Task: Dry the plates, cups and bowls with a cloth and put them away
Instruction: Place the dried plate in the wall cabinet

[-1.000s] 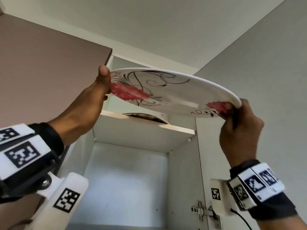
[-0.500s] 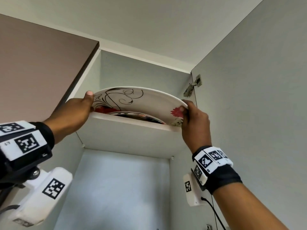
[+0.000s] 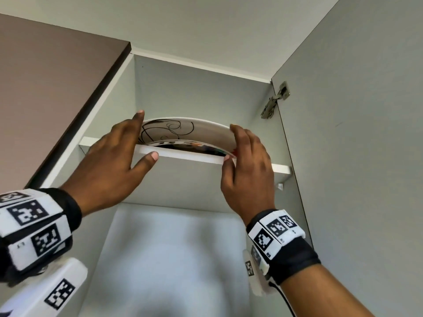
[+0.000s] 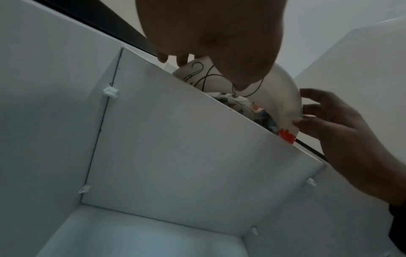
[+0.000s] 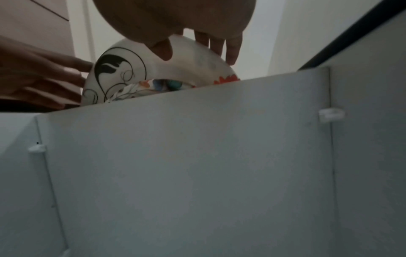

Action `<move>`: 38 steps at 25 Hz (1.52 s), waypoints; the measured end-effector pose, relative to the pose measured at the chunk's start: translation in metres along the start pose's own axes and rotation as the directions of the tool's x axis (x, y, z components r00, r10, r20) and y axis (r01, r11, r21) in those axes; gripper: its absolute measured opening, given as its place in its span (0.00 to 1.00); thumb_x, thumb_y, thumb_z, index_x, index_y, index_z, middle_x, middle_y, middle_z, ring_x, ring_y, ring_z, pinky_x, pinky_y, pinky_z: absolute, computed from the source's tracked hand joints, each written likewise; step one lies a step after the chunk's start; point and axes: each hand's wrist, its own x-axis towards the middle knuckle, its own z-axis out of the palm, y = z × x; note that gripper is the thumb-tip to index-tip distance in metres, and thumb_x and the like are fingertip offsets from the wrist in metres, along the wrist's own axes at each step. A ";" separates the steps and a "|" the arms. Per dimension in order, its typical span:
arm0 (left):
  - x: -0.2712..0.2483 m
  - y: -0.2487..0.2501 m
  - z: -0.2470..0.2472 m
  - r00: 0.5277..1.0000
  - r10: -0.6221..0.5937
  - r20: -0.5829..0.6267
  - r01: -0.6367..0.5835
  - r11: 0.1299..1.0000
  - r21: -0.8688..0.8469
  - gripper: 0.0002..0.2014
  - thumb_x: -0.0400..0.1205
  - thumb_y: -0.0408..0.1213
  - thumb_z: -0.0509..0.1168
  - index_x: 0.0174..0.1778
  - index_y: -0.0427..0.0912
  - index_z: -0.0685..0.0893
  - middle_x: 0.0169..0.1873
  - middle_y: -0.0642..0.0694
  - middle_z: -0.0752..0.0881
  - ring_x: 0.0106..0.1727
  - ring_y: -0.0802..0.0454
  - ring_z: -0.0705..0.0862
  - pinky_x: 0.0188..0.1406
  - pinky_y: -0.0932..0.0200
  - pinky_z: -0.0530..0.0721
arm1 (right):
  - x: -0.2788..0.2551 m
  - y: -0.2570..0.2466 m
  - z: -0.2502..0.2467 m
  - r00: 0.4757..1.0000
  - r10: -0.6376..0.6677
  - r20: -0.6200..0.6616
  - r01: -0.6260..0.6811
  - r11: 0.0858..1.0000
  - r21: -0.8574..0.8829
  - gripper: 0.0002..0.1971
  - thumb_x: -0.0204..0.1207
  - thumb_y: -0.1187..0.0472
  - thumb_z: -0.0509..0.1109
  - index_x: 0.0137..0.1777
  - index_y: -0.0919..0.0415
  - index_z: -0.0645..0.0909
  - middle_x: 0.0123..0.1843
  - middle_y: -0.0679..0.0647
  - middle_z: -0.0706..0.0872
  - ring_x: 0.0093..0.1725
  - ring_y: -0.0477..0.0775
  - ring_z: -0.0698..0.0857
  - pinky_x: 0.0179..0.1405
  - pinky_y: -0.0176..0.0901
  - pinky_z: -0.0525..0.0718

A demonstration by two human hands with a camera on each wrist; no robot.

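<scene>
1. The step in hand is putting away: a white plate (image 3: pixel 183 131) with black scrollwork and red flowers sits on the upper shelf (image 3: pixel 187 156) of the open wall cabinet, at about 12 o'clock in the head view, its near edge tilted up over a second, multicoloured plate (image 3: pixel 183 144) beneath it.
2. The left hand (image 3: pixel 114 161) flanks the white plate at its 9 o'clock side. Its fingers are straight and loosely spread, the tips against the rim, while the thumb lies along the shelf's front edge. It is not pinching anything.
3. The right hand (image 3: pixel 247 165) stands at the plate's 3 o'clock side, fingers straight and close together against the rim, the thumb tip touching the shelf edge near the red flower.
4. In the left wrist view the right hand's fingertips (image 4: pixel 307 120) meet the rim just above the red flower; in the right wrist view the multicoloured plate (image 5: pixel 162 85) shows under the white one.
5. I judge the plate nearly seated. The next move calls for a light, even push from both sides toward 12 o'clock until it lies flat on the lower plate, then drawing both hands back clear.
6. The open door (image 3: pixel 354 133) and its hinge (image 3: pixel 275 100) stand at 2 o'clock, near the right hand's way out.
</scene>
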 end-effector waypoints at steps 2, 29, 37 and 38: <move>0.005 -0.005 0.004 0.999 -0.039 0.034 0.036 0.997 0.068 0.38 0.84 0.61 0.52 0.87 0.52 0.44 0.83 0.43 0.61 0.80 0.38 0.65 0.79 0.42 0.62 | -0.003 -0.002 0.009 0.997 0.054 0.057 -0.055 0.998 0.003 0.30 0.72 0.64 0.60 0.77 0.59 0.68 0.71 0.60 0.76 0.69 0.63 0.76 0.71 0.58 0.74; -0.100 0.069 -0.047 0.948 0.028 0.316 -0.034 0.999 0.012 0.23 0.84 0.50 0.60 0.75 0.52 0.75 0.79 0.49 0.69 0.74 0.43 0.74 0.69 0.44 0.74 | -0.049 -0.114 -0.086 0.797 0.247 0.550 -0.136 0.962 -0.235 0.21 0.76 0.59 0.64 0.69 0.57 0.79 0.74 0.58 0.75 0.75 0.60 0.71 0.74 0.55 0.65; -0.276 0.084 -0.080 0.888 -0.059 0.455 0.183 0.955 -0.233 0.13 0.83 0.46 0.63 0.62 0.51 0.84 0.63 0.55 0.81 0.63 0.50 0.81 0.56 0.55 0.78 | -0.207 -0.220 -0.170 0.740 0.369 0.563 -0.421 0.906 -0.040 0.16 0.73 0.58 0.65 0.59 0.58 0.86 0.69 0.59 0.80 0.71 0.61 0.77 0.69 0.60 0.75; -0.304 0.087 -0.090 0.870 -0.050 0.491 0.197 0.947 -0.253 0.13 0.82 0.46 0.62 0.60 0.49 0.85 0.61 0.53 0.83 0.61 0.50 0.82 0.55 0.56 0.79 | -0.229 -0.235 -0.188 0.719 0.376 0.585 -0.443 0.896 -0.033 0.16 0.73 0.59 0.66 0.58 0.59 0.86 0.68 0.60 0.81 0.70 0.62 0.77 0.68 0.60 0.76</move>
